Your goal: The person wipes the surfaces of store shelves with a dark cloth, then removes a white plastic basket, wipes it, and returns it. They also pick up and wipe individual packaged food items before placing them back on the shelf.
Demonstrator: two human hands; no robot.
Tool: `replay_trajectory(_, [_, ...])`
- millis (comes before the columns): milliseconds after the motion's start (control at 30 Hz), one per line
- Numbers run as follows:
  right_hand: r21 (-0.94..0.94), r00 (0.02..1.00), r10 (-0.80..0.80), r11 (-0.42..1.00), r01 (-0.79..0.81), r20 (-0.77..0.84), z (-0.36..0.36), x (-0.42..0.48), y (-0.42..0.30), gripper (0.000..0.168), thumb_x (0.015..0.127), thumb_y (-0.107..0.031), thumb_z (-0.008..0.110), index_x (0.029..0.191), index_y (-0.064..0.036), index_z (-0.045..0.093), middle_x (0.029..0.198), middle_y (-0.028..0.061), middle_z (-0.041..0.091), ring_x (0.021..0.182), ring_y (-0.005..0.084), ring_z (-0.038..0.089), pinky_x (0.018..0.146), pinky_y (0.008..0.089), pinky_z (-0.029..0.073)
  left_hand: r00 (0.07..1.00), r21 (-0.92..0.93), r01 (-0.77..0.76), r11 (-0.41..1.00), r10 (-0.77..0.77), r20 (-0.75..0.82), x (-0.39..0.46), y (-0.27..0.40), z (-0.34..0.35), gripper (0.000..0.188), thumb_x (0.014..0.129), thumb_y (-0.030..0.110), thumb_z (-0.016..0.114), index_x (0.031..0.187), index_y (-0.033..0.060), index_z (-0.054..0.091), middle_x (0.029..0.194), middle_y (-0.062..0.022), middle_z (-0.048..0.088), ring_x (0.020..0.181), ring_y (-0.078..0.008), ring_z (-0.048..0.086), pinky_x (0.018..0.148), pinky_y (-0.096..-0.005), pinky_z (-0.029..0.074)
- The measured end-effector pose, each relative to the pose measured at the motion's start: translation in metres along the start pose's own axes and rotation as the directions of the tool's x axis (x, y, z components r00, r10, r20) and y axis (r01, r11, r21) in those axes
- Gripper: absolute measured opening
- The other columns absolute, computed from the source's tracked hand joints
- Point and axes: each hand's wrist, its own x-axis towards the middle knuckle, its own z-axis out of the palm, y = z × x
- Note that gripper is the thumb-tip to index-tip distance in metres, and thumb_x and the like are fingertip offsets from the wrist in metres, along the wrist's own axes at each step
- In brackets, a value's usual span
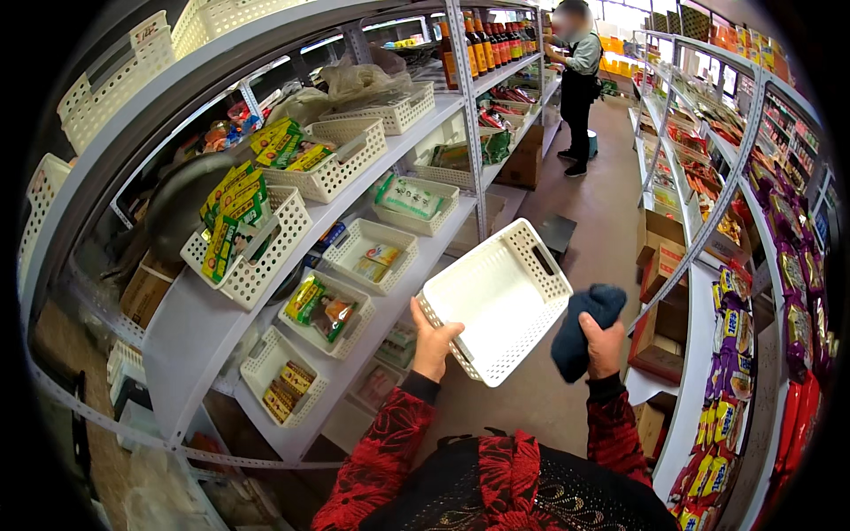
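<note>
My left hand [433,340] grips the near left end of a white perforated plastic basket [495,299], its thumb over the rim. The basket is tilted in mid-air above the aisle, and its inside shows bare. To the right, my right hand [603,344] clutches a bunched dark blue cloth [584,328], close to the basket's right side. Left of my hands, similar baskets stand on the shelf: one holds small yellow-and-brown boxes [289,391], another green-and-yellow packets [322,308].
A grey metal shelf rack [398,143] runs along the left, with sauce bottles [488,50] farther up. On the right, another rack [714,199] carries packaged foods and cardboard boxes [657,342]. A person [578,86] stands farther down the aisle by the left rack.
</note>
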Motion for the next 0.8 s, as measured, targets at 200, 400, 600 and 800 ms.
replay_trajectory(200, [-0.396,0.487,-0.585,0.288,0.872,0.648,0.088,0.009,0.004,0.047,0.063,-0.004,0.066,0.108,-0.01,0.056,0.088,0.0134,0.056,0.073,0.032,0.058,0.063,0.037,0.048,0.972,0.17,-0.064,0.983,0.023,0.233,0.004,-0.027,0.019,0.1,0.064,-0.007,0.061,0.142,0.0099,0.0,0.121,-0.0118,0.043,0.1,-0.0191,0.051,0.081,-0.0295,0.046])
replay_trajectory(400, [-0.565,0.437,-0.556,-0.071,0.822,0.707,0.082,0.057,0.024,0.036,0.071,-0.008,0.054,0.105,-0.019,0.06,0.092,0.0032,0.056,0.06,0.0224,0.057,0.052,0.0338,0.047,0.962,0.066,-0.046,0.997,0.027,0.271,-0.015,0.016,0.014,0.1,0.062,-0.006,0.058,0.143,0.0097,0.002,0.135,-0.0118,0.034,0.118,-0.0233,0.042,0.096,-0.0325,0.037])
replay_trajectory(600, [-0.884,0.781,-0.546,0.146,0.444,0.302,0.012,0.122,0.025,0.04,0.067,-0.005,0.059,0.106,-0.016,0.059,0.098,0.0093,0.06,0.081,0.0298,0.061,0.067,0.0393,0.051,0.949,0.268,-0.141,0.953,0.053,0.31,-0.018,0.024,0.007,0.102,0.06,-0.003,0.061,0.143,0.0107,0.004,0.137,-0.0108,0.03,0.124,-0.0225,0.035,0.1,-0.0335,0.032])
replay_trajectory(800, [-0.526,0.505,-0.479,0.1,0.844,0.718,0.108,0.03,0.027,0.045,0.064,-0.005,0.057,0.108,-0.013,0.057,0.101,0.0112,0.061,0.077,0.0255,0.062,0.064,0.0352,0.051,0.968,0.245,-0.07,0.967,0.007,0.25,-0.004,0.003,0.0,0.101,0.056,-0.002,0.061,0.143,0.0097,0.01,0.133,-0.011,0.035,0.117,-0.0206,0.04,0.096,-0.029,0.035])
